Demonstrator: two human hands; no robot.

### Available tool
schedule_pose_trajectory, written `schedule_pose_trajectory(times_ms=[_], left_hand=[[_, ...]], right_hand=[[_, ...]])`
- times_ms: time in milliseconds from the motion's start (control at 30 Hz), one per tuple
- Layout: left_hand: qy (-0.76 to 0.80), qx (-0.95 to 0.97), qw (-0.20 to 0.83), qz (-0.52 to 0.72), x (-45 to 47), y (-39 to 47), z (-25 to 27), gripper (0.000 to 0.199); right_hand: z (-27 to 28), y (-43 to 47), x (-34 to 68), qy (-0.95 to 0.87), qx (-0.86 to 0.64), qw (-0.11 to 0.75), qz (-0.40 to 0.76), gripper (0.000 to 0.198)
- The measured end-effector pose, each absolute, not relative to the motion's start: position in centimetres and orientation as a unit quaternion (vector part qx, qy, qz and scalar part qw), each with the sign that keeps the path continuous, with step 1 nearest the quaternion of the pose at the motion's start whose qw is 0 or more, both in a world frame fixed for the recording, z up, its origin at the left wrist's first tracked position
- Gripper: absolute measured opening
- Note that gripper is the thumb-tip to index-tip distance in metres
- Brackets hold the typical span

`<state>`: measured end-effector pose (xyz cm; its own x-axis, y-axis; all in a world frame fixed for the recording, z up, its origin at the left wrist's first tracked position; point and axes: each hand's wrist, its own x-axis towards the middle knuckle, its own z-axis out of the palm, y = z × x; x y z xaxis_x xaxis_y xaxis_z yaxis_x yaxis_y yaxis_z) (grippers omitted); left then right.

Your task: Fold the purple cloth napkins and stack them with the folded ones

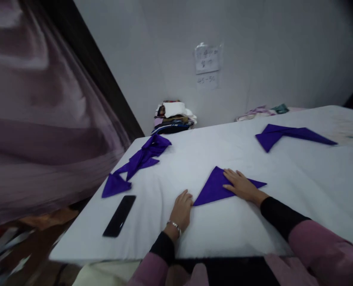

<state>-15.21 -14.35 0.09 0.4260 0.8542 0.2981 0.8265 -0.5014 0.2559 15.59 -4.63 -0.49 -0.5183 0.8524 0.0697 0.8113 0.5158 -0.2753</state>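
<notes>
A purple cloth folded into a triangle (214,186) lies on the white-covered table (224,234) in front of me. My right hand (239,186) rests flat on the cloth's right half with its fingers apart. At the cloth's left corner, my left hand (182,205) lies on the table, its fingers loosely bent and its thumb side touching the tip. Neither hand grips anything that I can see.
Crumpled purple cloths (146,155) and a black phone (119,216) lie on the left. Another purple cloth (272,137) is at the far right. Folded fabrics (173,117) are stacked by the wall. A pinkish curtain (45,119) hangs at the left.
</notes>
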Motion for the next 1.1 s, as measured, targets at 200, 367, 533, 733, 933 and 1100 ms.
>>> schedule_pose_trajectory(times_ms=[200, 367, 533, 733, 933, 1100], left_hand=[[0.481, 0.849, -0.010, 0.220, -15.9, -13.7, -1.0, 0.025], [0.518, 0.820, 0.013, 0.246, -16.3, -13.7, -1.6, 0.022], [0.553, 0.801, 0.011, 0.229, -16.5, -14.1, -1.2, 0.026], [0.509, 0.837, 0.000, 0.199, -9.4, -13.6, 1.6, 0.035], [0.518, 0.851, 0.025, 0.080, -4.7, -11.2, 1.0, 0.072], [0.570, 0.820, 0.019, 0.053, -6.2, -11.2, -0.4, 0.077]], right_hand=[[0.4, -4.7, 15.4, -0.864, -0.475, 0.110, 0.124, 0.073], [0.4, -4.6, 15.3, -0.862, -0.476, 0.107, 0.139, 0.076], [0.7, -4.7, 15.2, -0.860, -0.474, 0.113, 0.153, 0.078], [1.4, -4.8, 15.0, -0.858, -0.478, 0.110, 0.153, 0.080], [1.5, -4.8, 15.1, -0.860, -0.474, 0.118, 0.147, 0.079], [1.3, -4.8, 15.2, -0.860, -0.472, 0.127, 0.149, 0.080]])
